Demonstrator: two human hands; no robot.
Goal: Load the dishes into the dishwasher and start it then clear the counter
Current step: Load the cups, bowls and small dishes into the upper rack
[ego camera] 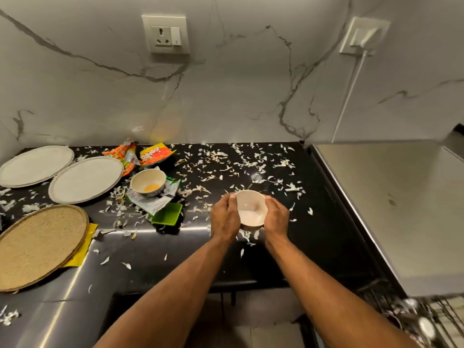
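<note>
Head view. Cream bowl (251, 209) held between both hands over the black counter (313, 222), near its front edge and right of centre. Left hand (224, 218) wrapped round the bowl's left wall, thumb up at the rim; right hand (276, 217) curled round the right wall likewise. Both hands gripping, none free. Bowl tilted slightly toward the camera, a pale whitish residue visible inside; whether resting on the counter or just lifted cannot be told.

Deciding relation: dishwasher rack (414, 320) lying low and to the right of the hands, at the frame's lower right corner, blurred, wire tines and some metal items discernible. Steel appliance top (389, 209) just beside the counter on that same side. Right hand nearer to the rack; judged that the bowl's path runs rightward and down toward the body. Bowl round, so no long axis to align; only mouth direction matters for racking.

Remaining on the counter, all to the left of the hands: second bowl (148, 183) with orange residue sitting on a crumpled wrapper (150, 202); two white plates (86, 179) well apart from the hands; green square dish (167, 214) near the left hand; woven mat (37, 247) over a yellow cloth (82, 247); snack packets (140, 154) at the wall; pale peel scraps (226, 159) scattered throughout.

Judgement: loading under way, most dishes not yet racked, clearing not begun. Risk: residue spilling if tipped further.
</note>
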